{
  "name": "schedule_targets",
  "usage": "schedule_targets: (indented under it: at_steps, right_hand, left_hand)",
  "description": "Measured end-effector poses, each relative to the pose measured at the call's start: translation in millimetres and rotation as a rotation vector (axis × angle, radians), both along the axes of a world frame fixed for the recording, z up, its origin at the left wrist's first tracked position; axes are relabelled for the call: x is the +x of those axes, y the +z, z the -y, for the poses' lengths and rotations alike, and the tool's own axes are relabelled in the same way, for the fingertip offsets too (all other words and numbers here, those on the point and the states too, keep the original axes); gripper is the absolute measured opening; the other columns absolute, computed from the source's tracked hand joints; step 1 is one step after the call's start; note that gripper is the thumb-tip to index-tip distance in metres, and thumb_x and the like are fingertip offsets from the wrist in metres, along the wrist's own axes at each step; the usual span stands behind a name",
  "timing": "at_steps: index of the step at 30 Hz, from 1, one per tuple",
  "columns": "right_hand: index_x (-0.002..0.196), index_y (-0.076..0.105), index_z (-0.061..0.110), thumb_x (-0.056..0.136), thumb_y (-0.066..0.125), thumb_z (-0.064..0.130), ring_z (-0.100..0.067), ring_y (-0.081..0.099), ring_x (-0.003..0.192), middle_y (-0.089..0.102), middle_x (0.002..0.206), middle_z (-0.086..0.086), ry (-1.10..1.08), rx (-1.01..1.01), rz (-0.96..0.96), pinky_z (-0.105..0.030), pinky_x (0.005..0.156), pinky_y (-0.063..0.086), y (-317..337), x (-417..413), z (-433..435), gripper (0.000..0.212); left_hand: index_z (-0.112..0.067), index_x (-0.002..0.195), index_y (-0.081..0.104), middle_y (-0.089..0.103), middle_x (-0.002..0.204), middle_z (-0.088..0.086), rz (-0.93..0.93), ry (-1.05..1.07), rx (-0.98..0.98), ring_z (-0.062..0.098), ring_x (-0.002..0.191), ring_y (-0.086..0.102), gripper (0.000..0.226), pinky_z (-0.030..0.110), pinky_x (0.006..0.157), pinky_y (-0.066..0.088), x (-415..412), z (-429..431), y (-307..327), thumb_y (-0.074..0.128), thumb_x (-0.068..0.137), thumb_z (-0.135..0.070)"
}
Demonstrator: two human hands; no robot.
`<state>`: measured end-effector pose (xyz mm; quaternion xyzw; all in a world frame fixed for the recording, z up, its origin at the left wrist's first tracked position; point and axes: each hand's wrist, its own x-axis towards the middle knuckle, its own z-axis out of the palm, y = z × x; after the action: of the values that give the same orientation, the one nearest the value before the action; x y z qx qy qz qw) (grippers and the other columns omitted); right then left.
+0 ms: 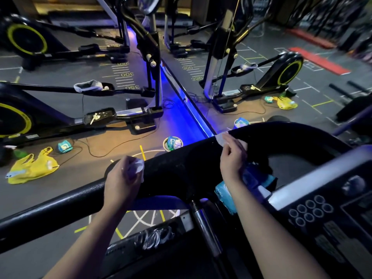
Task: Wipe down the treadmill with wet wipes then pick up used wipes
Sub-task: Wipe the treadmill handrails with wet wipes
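Note:
The treadmill's black handrail (181,164) curves across the middle of the view, with the console (326,208) at the lower right. My left hand (122,180) grips a crumpled white wipe (137,168) against the rail's left part. Farther right, my right hand (231,156) holds another white wipe (220,138) against the top of the rail. A blue wet-wipes pack (227,194) lies on the treadmill just below my right wrist.
A small bin (172,143) with blue packaging stands on the floor beyond the rail. A yellow bag (32,168) and a teal pack (64,147) lie at the left. A mirror wall runs diagonally, elliptical machines (50,117) beside it. Cables trail on the floor.

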<state>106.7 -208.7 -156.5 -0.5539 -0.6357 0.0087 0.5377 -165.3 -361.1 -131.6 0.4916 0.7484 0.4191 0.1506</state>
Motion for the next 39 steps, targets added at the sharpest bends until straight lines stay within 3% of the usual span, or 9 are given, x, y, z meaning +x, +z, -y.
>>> schedule_targets:
  at_steps: [4, 7, 15, 18, 21, 24, 28, 32, 39]
  right_hand:
    - [0.110, 0.078, 0.006, 0.103, 0.050, 0.010, -0.017, 0.066, 0.103, 0.075, 0.108, -0.008, 0.364, 0.010, 0.099, -0.025, 0.098, 0.051, -28.7, -44.7, 38.3, 0.029]
    - [0.105, 0.078, 0.003, 0.094, 0.060, -0.005, -0.016, 0.069, 0.107, 0.075, 0.114, -0.007, 0.482, -0.040, 0.072, -0.032, 0.097, 0.055, -34.4, -60.0, 65.7, 0.024]
    - [0.101, 0.076, -0.003, 0.082, 0.060, -0.015, -0.013, 0.060, 0.098, 0.064, 0.106, -0.021, -0.237, 0.096, -0.295, -0.010, 0.089, 0.046, 33.5, 56.3, -22.6, 0.027]
    - [0.096, 0.076, -0.002, 0.078, 0.058, -0.019, -0.014, 0.061, 0.094, 0.065, 0.103, -0.018, -0.159, 0.015, -0.230, -0.008, 0.087, 0.044, 19.2, 37.8, -23.9, 0.031]
    - [0.090, 0.077, -0.001, 0.076, 0.062, -0.018, -0.025, 0.066, 0.088, 0.065, 0.098, -0.009, 0.110, -0.175, -0.143, -0.005, 0.084, 0.041, -5.4, -19.2, 8.1, 0.026]
    - [0.092, 0.079, 0.001, 0.080, 0.067, -0.013, -0.017, 0.067, 0.086, 0.069, 0.097, -0.009, 0.304, -0.232, -0.069, -0.011, 0.079, 0.048, -5.4, -48.7, 39.8, 0.022]
    - [0.090, 0.076, 0.002, 0.080, 0.063, -0.014, -0.016, 0.065, 0.091, 0.069, 0.098, -0.010, 0.046, -0.020, -0.195, -0.013, 0.084, 0.048, 26.8, -9.3, 25.3, 0.023]
    - [0.089, 0.076, 0.005, 0.077, 0.061, -0.013, -0.020, 0.060, 0.092, 0.071, 0.098, -0.013, -0.268, -0.104, -0.312, -0.003, 0.080, 0.041, 29.7, 34.1, -2.6, 0.027]
    - [0.093, 0.072, 0.001, 0.081, 0.060, -0.010, -0.024, 0.061, 0.086, 0.063, 0.097, -0.010, 0.245, -0.333, 0.111, -0.029, 0.081, 0.049, -25.9, -91.8, 67.5, 0.021]
  left_hand:
    - [-0.014, 0.106, 0.065, 0.071, 0.096, 0.006, -0.016, -0.033, 0.005, 0.029, 0.085, 0.063, 0.021, 0.043, 0.073, 0.052, 9.3, -5.9, 5.0, 0.072, 0.088, -0.007]
    - [-0.011, 0.107, 0.065, 0.070, 0.093, 0.006, -0.038, -0.056, 0.029, 0.030, 0.083, 0.062, 0.021, 0.042, 0.073, 0.051, 16.2, -15.0, 12.5, 0.072, 0.088, -0.006]
    - [-0.016, 0.100, 0.065, 0.065, 0.085, -0.007, -0.013, -0.124, 0.074, 0.024, 0.081, 0.063, 0.010, 0.043, 0.070, 0.052, 43.6, -36.2, 23.8, 0.069, 0.092, -0.018]
    - [-0.016, 0.102, 0.065, 0.069, 0.086, -0.001, 0.001, -0.144, 0.054, 0.030, 0.081, 0.065, 0.011, 0.047, 0.072, 0.055, 50.6, -38.8, 17.5, 0.070, 0.093, -0.021]
    - [-0.015, 0.104, 0.065, 0.071, 0.090, 0.004, 0.011, -0.151, 0.044, 0.032, 0.083, 0.065, 0.013, 0.048, 0.071, 0.055, 54.2, -40.1, 14.3, 0.069, 0.093, -0.021]
    - [-0.014, 0.105, 0.066, 0.072, 0.093, 0.003, 0.016, -0.134, 0.034, 0.030, 0.085, 0.065, 0.013, 0.045, 0.073, 0.054, 54.3, -41.1, 14.1, 0.070, 0.092, -0.014]
    - [-0.015, 0.103, 0.066, 0.070, 0.092, 0.001, 0.023, -0.124, 0.010, 0.028, 0.085, 0.064, 0.015, 0.044, 0.073, 0.052, 44.9, -38.2, 11.0, 0.068, 0.090, -0.009]
    - [-0.015, 0.107, 0.065, 0.071, 0.096, 0.004, 0.041, -0.103, 0.021, 0.028, 0.089, 0.065, 0.020, 0.044, 0.077, 0.054, 31.3, -24.4, 3.6, 0.068, 0.089, -0.006]
    - [-0.019, 0.099, 0.063, 0.068, 0.089, -0.002, 0.025, 0.070, 0.020, 0.013, 0.082, 0.057, 0.026, 0.025, 0.070, 0.035, -10.3, 24.3, -2.0, 0.067, 0.085, 0.002]
